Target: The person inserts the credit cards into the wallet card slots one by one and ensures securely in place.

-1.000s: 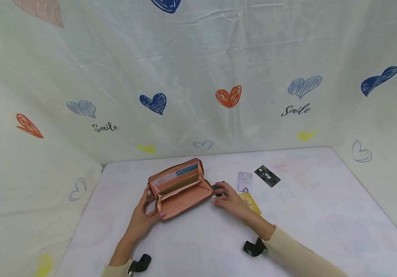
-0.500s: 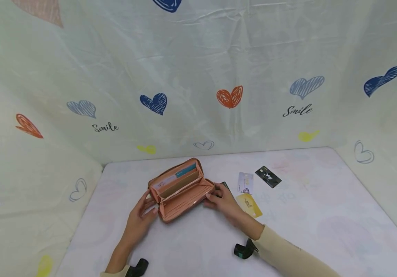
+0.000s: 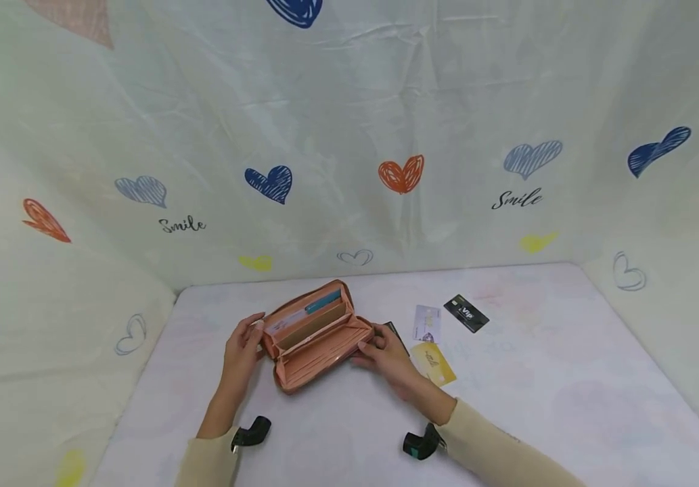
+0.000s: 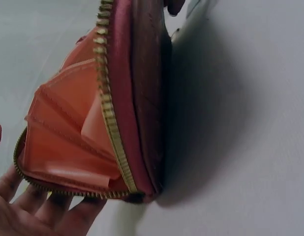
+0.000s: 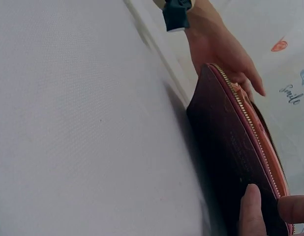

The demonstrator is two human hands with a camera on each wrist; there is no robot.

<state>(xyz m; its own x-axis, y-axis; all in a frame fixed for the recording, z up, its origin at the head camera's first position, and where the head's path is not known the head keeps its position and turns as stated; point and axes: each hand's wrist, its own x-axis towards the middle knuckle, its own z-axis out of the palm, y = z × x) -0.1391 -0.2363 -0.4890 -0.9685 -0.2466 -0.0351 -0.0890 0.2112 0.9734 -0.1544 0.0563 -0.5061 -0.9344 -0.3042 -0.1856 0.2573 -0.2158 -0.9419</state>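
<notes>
A salmon-lined zip-around wallet (image 3: 319, 352) stands spread open at the middle left of the table, its pleated compartments facing up. A blue card (image 3: 323, 301) shows in its back slot. My right hand (image 3: 388, 355) pinches the wallet's right end; in the right wrist view the thumb (image 5: 252, 209) lies against the dark outer cover. At the opposite end is my left hand (image 3: 241, 352). In the left wrist view its loosely extended fingers (image 4: 53, 209) touch the zippered end, and the thumb is apart from it.
Right of the wallet lie a lilac card (image 3: 427, 324), a yellow card (image 3: 434, 364) and a black VIP card (image 3: 467, 313). Another dark card (image 3: 395, 333) is partly hidden behind my right hand. A heart-printed curtain (image 3: 337, 216) rises behind the white table (image 3: 538, 406).
My right hand has left the dark card beside the wallet and taken hold of the wallet's right end. My left hand has slid up along the left end. The wallet has shifted slightly.
</notes>
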